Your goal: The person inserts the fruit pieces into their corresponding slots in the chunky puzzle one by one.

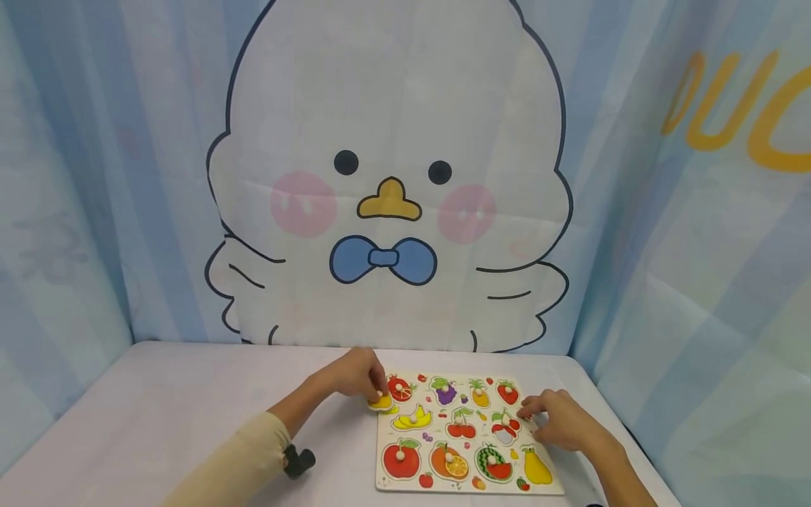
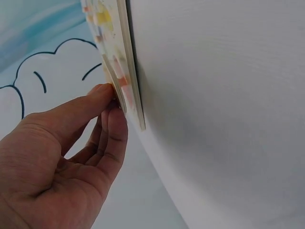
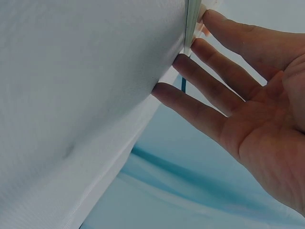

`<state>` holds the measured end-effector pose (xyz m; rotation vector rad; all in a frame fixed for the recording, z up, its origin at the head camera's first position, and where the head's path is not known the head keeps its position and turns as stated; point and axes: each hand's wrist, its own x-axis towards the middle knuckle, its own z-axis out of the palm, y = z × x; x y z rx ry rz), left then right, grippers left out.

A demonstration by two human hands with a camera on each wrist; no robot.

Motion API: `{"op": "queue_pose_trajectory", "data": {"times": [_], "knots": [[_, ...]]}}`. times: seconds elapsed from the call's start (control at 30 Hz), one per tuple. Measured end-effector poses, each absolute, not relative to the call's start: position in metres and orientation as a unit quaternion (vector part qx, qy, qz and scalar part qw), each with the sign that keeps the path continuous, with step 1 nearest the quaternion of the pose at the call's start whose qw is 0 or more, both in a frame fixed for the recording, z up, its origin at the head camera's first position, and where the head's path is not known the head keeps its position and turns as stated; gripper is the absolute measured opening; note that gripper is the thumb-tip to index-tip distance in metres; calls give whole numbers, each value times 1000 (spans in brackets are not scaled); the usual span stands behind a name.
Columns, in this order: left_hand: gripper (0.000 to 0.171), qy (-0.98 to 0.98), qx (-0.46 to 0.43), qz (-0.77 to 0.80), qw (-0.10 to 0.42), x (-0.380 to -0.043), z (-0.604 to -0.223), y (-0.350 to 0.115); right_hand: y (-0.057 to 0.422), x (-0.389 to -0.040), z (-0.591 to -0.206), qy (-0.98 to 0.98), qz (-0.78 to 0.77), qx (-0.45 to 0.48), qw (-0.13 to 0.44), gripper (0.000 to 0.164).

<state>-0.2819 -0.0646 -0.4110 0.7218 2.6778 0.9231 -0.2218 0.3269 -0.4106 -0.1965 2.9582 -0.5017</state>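
Note:
My left hand point(image 1: 357, 373) pinches a yellow fruit puzzle piece point(image 1: 381, 402) by thumb and fingers at the left edge of the wooden fruit puzzle board point(image 1: 437, 421). In the left wrist view the piece point(image 2: 114, 85) stands edge-on beside the board, mostly hidden past the fingertips. At the board's right edge is my right hand point(image 1: 560, 422), its fingers spread and nearly straight. The right wrist view shows its fingertips at the board's edge point(image 3: 192, 26) and the table. Near those fingers a red fruit piece point(image 1: 507, 424) lies askew, with a greyish patch showing below it.
Other knobbed pieces, including an apple point(image 1: 401, 461), an orange point(image 1: 448, 463) and a watermelon point(image 1: 493, 465), lie on the board. The board rests on a white table point(image 1: 190, 394). A curtain with a duck drawing point(image 1: 393, 105) hangs behind the table.

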Motion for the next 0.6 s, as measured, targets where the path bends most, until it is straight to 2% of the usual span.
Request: {"op": "queue_pose_trajectory", "data": {"times": [0.6], "knots": [[13,904,292,289,113,-273,-404,-3,328,-225,-410,980,-170,-64,76,33]]}}
